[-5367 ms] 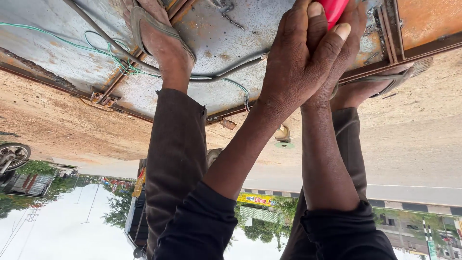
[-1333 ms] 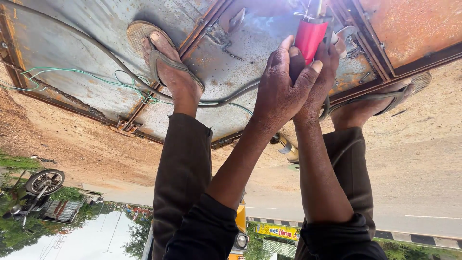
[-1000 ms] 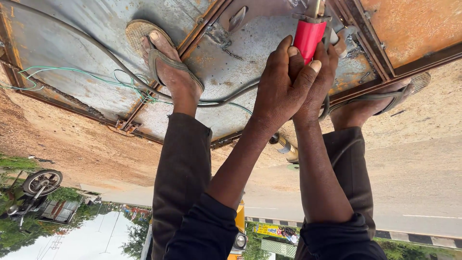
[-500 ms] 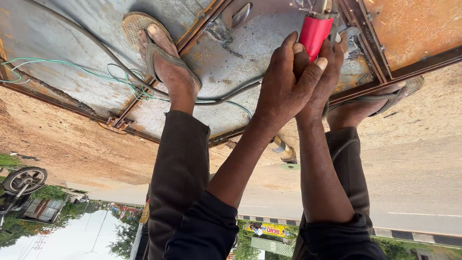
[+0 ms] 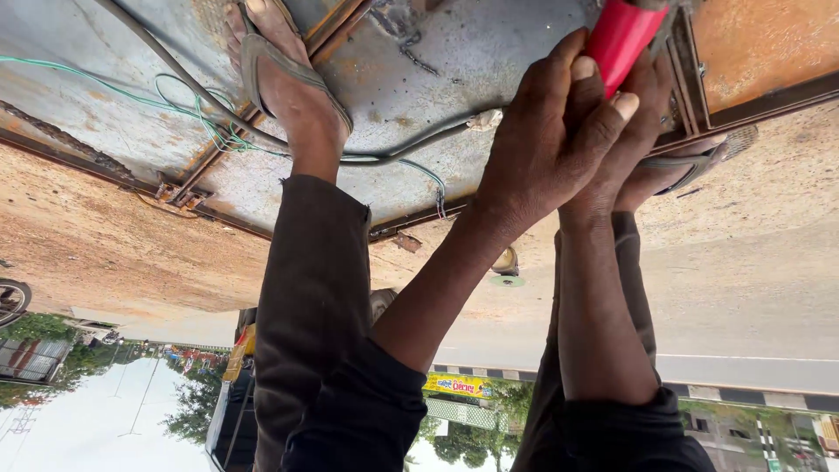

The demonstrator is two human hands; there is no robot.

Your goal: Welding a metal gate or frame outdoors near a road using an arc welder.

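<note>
Both hands (image 5: pixel 577 140) clenched around red handle (image 5: pixel 619 39), sandalled foot (image 5: pixel 284 79) and cables (image 5: pixel 210 122) beside.

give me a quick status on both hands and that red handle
Left hand and right hand both wrapped on the red tool handle. Handle over the grey metal panel. Black cable close beside, not touching.

Red tool handle (image 5: pixel 616 39), grey rust-orange metal sheet (image 5: pixel 489 52), green wire (image 5: pixel 175 100).
</note>
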